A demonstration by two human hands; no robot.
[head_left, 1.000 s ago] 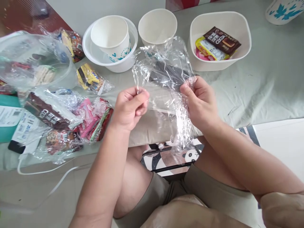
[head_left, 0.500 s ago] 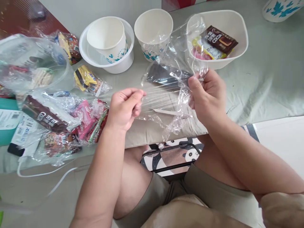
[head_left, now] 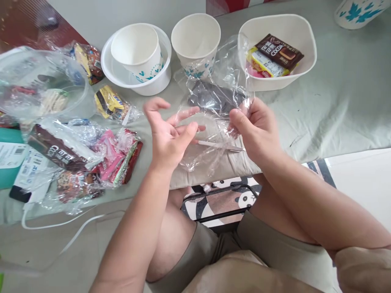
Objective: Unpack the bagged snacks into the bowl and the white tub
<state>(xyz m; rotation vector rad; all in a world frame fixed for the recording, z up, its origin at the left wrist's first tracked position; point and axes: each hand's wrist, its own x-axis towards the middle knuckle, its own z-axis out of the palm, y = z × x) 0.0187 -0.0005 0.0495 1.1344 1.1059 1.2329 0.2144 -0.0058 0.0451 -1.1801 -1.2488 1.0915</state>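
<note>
My right hand [head_left: 256, 128] pinches a crumpled sheet of clear plastic wrap [head_left: 230, 67] between thumb and fingers. The wrap hangs loosely to the left, over a dark flat object [head_left: 210, 95] whose kind I cannot make out. My left hand [head_left: 171, 136] is open, its fingers spread and curved beside the wrap's left edge. Below the wrap lies a thin white pen-like tool [head_left: 218, 145], partly covered by it. Just behind my right hand stands a white rectangular bowl [head_left: 308, 49] holding a brown cocoa snack packet [head_left: 279, 52] and a yellow packet [head_left: 252, 59].
A paper cup [head_left: 195, 36] stands behind the wrap; another cup [head_left: 136, 44] sits in a round white bowl [head_left: 105, 61]. To the left are plastic-wrapped snacks [head_left: 113, 156], a clear tub [head_left: 82, 87] and a white cable [head_left: 45, 226]. A third cup [head_left: 356, 14] is at the far right.
My left hand has let go of the stretched wrap and spread its fingers. The wrap has gone slack. My right hand has moved slightly left and down, still holding it.
</note>
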